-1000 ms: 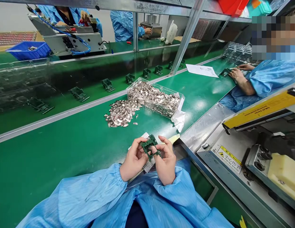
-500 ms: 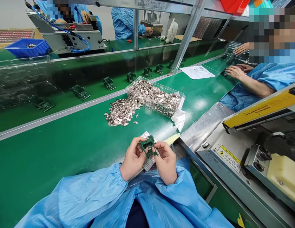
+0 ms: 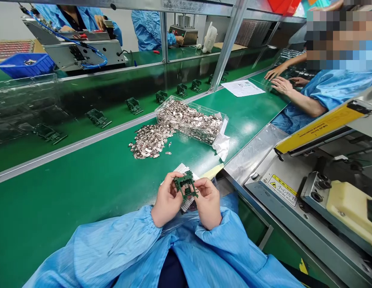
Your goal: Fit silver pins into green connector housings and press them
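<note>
- one green frame [image 3: 186, 186] is being held up between two hands, over the near edge of the green table [image 3: 84, 188].
- one left hand [image 3: 166, 202] is pinching the frame's 9 o'clock side between thumb and fingers.
- one right hand [image 3: 208, 202] is pinching its 3 o'clock side the same way.
- one white gridded sheet [image 3: 181, 168] is showing behind the frame, partly hidden.
- one pale yellow strip [image 3: 213, 172] is pointing out at 2 o'clock, near the right hand.
- one heap of small metal pieces [image 3: 150, 140], too many to count, is spreading at 11 o'clock; two strays are lying just beside it.
- one clear tray [image 3: 226, 122] at 12 o'clock is holding more such pieces.
- at least eight similar frames [image 3: 97, 118] are standing in a row from 10 to 1 o'clock, beyond one metal rail [image 3: 69, 154].
- one printed paper [image 3: 243, 88] is lying at 1 o'clock.
- one blue bin [image 3: 25, 66] is standing at 10 o'clock.
</note>
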The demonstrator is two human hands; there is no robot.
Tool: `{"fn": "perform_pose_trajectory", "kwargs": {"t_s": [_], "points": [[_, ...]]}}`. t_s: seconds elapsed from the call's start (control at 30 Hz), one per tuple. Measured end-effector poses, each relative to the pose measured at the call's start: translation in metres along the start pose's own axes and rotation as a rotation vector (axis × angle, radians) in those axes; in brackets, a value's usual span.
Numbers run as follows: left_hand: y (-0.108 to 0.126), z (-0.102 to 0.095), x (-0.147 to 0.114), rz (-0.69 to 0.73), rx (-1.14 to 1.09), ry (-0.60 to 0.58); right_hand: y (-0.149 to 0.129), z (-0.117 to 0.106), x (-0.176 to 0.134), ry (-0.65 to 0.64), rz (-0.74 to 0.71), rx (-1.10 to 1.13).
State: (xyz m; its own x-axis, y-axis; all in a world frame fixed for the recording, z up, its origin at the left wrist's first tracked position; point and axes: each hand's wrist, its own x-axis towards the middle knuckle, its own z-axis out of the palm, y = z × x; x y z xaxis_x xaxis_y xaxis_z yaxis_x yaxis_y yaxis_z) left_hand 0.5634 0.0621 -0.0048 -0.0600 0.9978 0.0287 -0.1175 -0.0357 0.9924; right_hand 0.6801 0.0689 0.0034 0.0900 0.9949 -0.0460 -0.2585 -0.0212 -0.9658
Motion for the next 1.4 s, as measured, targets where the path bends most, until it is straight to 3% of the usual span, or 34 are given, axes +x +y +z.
{"fn": "perform_pose_trajectory", "kwargs": {"t_s": [0.17, 0.33, 0.43, 0.53, 0.73, 0.93, 1.07, 1.23, 1.4], "points": [[-0.001, -0.001, -0.005, 0.009, 0.046, -0.056, -0.002, -0.013, -0.008, -0.018, -0.02, -0.045], [0.004, -0.004, 0.006, 0.015, -0.002, -0.036, 0.011, -0.055, -0.014, 0.131, -0.093, -0.234], [0.007, 0.002, 0.02, 0.055, 0.011, 0.02, 0.028, -0.07, -0.016, 0.008, 0.002, -0.31], [0.004, 0.012, 0.029, 0.085, 0.033, 0.027, 0.042, -0.066, -0.015, -0.115, 0.028, -0.307], [-0.006, 0.021, 0.029, 0.05, 0.073, -0.043, 0.055, -0.052, -0.013, -0.107, -0.076, -0.338], [-0.008, 0.017, 0.029, 0.037, 0.086, -0.043, 0.065, -0.06, -0.008, -0.144, -0.201, -0.461], [-0.008, 0.016, 0.029, 0.01, 0.069, -0.03, 0.071, -0.071, -0.002, -0.242, -0.179, -0.579], [-0.011, 0.014, 0.028, 0.016, 0.001, -0.037, 0.05, -0.09, 0.0, -0.346, -0.116, -0.704], [-0.01, 0.013, 0.027, 0.049, -0.037, -0.076, -0.004, -0.087, 0.004, -0.258, -0.152, -0.699]]}}
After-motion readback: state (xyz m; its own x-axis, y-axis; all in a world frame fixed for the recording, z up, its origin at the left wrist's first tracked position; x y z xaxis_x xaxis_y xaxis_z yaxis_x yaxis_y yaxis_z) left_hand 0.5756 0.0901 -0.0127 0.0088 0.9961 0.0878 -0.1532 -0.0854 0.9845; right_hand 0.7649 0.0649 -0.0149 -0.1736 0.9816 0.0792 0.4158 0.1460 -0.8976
